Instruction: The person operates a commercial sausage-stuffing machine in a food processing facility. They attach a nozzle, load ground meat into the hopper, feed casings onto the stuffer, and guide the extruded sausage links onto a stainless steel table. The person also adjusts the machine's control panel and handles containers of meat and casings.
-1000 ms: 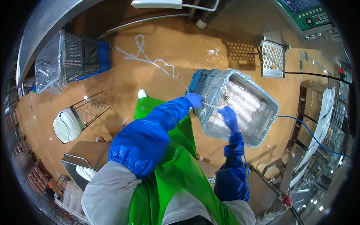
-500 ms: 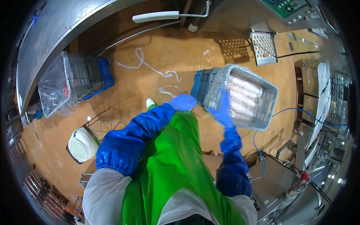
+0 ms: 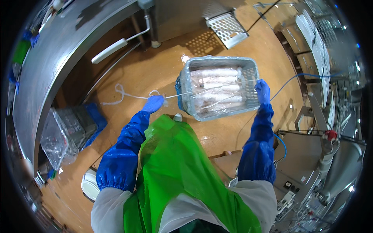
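A thin white string (image 3: 182, 93) stretches across a grey perforated crate (image 3: 254, 72) between my two blue-gloved hands. My left hand (image 3: 153, 103) grips one end, out to the left of the crate. At the crate's right rim, my right hand (image 3: 262, 90) is closed on the other end. Inside the crate, several long pale rolls (image 3: 215, 73) lie side by side under clear plastic. A blue crate (image 3: 179, 91) shows beneath at its left. A loose white strip (image 3: 120, 94) lies on the floor beside my left hand.
A steel counter (image 3: 42, 70) curves along the left, with crates in plastic (image 3: 77, 128) below. A perforated plate (image 3: 227, 29) stands at the back. A white tub (image 3: 90, 182) sits lower left. Boxes (image 3: 291, 39), blue hose (image 3: 295, 75) and steel machinery (image 3: 307, 163) line the right.
My hands have moved apart, the right one to the crate's far right, drawing the string out across it. The view has turned, so the crate now appears more level.
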{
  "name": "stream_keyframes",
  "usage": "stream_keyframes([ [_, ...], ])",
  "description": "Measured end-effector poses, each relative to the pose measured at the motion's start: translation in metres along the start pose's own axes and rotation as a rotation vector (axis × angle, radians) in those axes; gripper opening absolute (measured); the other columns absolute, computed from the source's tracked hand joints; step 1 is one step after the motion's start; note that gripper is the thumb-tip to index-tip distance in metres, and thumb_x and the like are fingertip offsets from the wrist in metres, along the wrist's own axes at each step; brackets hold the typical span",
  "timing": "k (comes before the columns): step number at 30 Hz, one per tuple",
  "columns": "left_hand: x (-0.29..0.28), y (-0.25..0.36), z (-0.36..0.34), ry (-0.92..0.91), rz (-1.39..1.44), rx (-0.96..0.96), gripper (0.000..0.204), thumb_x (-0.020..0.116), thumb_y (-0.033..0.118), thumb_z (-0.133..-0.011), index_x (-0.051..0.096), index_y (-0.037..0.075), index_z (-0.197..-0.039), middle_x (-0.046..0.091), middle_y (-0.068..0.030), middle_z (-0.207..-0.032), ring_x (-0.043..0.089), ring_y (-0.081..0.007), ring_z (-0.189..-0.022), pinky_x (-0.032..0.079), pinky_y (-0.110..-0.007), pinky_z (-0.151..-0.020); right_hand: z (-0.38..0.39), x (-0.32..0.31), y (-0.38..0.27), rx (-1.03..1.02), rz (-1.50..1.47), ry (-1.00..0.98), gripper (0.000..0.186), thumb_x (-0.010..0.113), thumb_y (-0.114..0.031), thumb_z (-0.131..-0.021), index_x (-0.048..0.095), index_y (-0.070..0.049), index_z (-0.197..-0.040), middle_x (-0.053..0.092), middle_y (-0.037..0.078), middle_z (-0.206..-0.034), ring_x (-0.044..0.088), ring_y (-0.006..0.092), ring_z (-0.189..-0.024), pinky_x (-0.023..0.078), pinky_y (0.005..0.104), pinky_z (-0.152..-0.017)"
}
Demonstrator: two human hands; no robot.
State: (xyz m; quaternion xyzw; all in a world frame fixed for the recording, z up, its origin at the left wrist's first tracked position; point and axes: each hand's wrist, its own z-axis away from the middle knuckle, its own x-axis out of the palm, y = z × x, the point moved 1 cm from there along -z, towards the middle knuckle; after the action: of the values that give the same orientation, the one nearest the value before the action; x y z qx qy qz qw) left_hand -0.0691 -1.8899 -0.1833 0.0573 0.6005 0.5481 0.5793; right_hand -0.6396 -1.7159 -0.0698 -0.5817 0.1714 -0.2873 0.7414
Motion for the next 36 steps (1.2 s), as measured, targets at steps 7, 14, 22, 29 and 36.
stream_keyframes([
  [7, -0.048, 0.205, -0.067, -0.081, 0.030, 0.211, 0.032, 0.046, 0.029, -0.097, 0.062, 0.003, -0.109, 0.063, -0.0206, -0.112, 0.058, -0.0372, -0.104, 0.045, -0.045, -0.089, 0.009, 0.089, 0.072, -0.242, 1.082, -0.169, 0.111, 0.086, -0.033, -0.067, 0.021, -0.002, -0.151, 0.029, 0.022, -0.152, 0.027, 0.0347, -0.141, 0.022, 0.0397, -0.116],
  [14, 0.001, 0.291, -0.157, 0.062, 0.277, 0.428, 0.031, 0.055, 0.023, -0.091, 0.058, 0.000, -0.113, 0.055, -0.0232, -0.115, 0.056, -0.0396, -0.105, 0.047, -0.048, -0.088, 0.082, 0.130, 0.061, -0.200, 0.538, -0.161, 0.025, 0.042, -0.009, -0.099, 0.063, -0.003, -0.111, 0.063, 0.003, -0.099, 0.056, 0.0130, -0.093, 0.048, 0.0302, -0.086],
  [22, -0.086, 0.110, 0.015, -0.038, 0.337, -0.178, 0.050, 0.053, 0.033, -0.091, 0.050, 0.005, -0.133, 0.054, -0.0205, -0.127, 0.052, -0.0390, -0.117, 0.041, -0.046, -0.102, 0.096, 0.089, 0.083, 0.111, 0.444, 0.251, 0.036, 0.062, -0.021, -0.088, 0.055, -0.004, -0.119, 0.061, 0.004, -0.100, 0.057, 0.0173, -0.080, 0.047, 0.0304, -0.068],
  [29, -0.108, -0.201, 0.315, 0.888, -0.418, -0.865, 0.050, 0.062, 0.026, -0.077, 0.055, -0.001, -0.118, 0.057, -0.0234, -0.117, 0.051, -0.0413, -0.112, 0.041, -0.053, -0.096, 0.117, 0.396, 0.171, 0.399, 0.551, -0.546, 0.033, 0.059, -0.013, -0.092, 0.058, -0.003, -0.124, 0.065, 0.007, -0.105, 0.063, 0.0160, -0.086, 0.050, 0.0239, -0.075],
  [36, -0.204, -0.383, 0.498, 0.941, -0.539, -1.031, 0.039, 0.064, 0.043, -0.088, 0.068, 0.005, -0.095, 0.067, -0.0198, -0.085, 0.063, -0.0387, -0.079, 0.048, -0.047, -0.072, 0.108, 0.593, 0.466, 0.140, 1.064, -1.308, 0.046, 0.067, -0.028, -0.089, 0.055, -0.011, -0.129, 0.066, 0.008, -0.089, 0.062, 0.0171, -0.080, 0.051, 0.0333, -0.074],
])
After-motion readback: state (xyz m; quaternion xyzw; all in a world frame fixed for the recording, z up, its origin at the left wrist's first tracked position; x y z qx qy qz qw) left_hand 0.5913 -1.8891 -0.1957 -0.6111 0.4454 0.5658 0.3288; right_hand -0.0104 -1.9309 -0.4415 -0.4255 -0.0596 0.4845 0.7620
